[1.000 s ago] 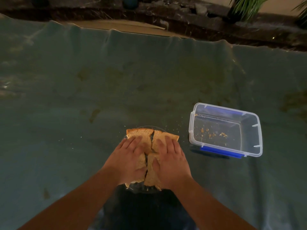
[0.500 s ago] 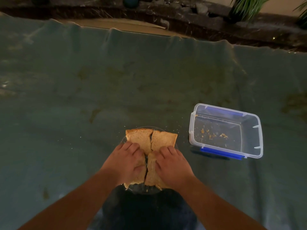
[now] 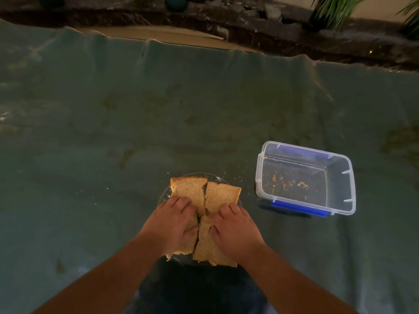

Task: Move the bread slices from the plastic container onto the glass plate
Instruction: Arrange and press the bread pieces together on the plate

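Several brown bread slices (image 3: 189, 190) lie side by side on the glass plate (image 3: 164, 196), which sits low in the middle of the green cloth. My left hand (image 3: 173, 225) rests on the left slices, fingers curled on the bread. My right hand (image 3: 234, 227) presses on the right slices, fingers curled too. The near slices jut over the plate's front rim. The clear plastic container (image 3: 340, 182) with blue clips stands to the right, holding only crumbs.
A green cloth (image 3: 113, 132) covers the table; crumbs lie scattered between plate and container. Beyond the far edge run a dark stone ledge (image 3: 249, 21) and potted plants (image 3: 333, 10). My dark trousers show below the plate.
Both hands have slid back toward me along the bread, baring the far halves of the slices. Fingers that lay flat are now curled. The container has not moved.
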`<state>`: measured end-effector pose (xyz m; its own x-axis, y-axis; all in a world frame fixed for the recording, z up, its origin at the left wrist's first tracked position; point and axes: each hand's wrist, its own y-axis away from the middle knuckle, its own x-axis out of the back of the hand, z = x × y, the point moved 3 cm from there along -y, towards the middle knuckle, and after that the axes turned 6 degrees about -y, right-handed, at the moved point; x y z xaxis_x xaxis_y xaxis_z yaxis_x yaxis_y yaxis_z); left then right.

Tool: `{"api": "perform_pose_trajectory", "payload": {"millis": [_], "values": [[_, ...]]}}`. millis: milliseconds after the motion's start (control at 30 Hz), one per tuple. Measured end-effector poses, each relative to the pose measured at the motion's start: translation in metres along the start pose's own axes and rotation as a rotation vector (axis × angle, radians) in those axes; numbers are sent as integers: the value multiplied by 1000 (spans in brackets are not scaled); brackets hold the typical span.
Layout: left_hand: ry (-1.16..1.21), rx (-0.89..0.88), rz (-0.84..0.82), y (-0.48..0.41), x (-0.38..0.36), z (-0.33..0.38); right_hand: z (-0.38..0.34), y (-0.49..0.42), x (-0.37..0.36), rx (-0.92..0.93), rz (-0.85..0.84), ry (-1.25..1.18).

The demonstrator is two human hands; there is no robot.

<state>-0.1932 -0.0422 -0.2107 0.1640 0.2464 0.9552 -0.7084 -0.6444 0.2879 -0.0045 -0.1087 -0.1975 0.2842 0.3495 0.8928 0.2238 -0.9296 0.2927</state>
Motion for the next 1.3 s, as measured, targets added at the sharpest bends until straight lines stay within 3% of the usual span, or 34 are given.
{"api": "perform_pose_trajectory", "payload": {"millis": [233, 567, 833, 1167, 1300], "values": [[-39, 15, -3, 0, 4, 1, 0, -3, 1, -111, 76, -64], [-70, 42, -13, 0, 4, -3, 5, -15, 0, -80, 87, -59], [-75, 28, -19, 1, 4, -4, -18, 32, -31, 180, 120, 51], [-113, 32, -39, 1, -1, -4, -10, 19, -28, 138, 142, 135], [-123, 30, 27, 2, 0, -3, -8, 18, -24, 142, 155, 107]]}}
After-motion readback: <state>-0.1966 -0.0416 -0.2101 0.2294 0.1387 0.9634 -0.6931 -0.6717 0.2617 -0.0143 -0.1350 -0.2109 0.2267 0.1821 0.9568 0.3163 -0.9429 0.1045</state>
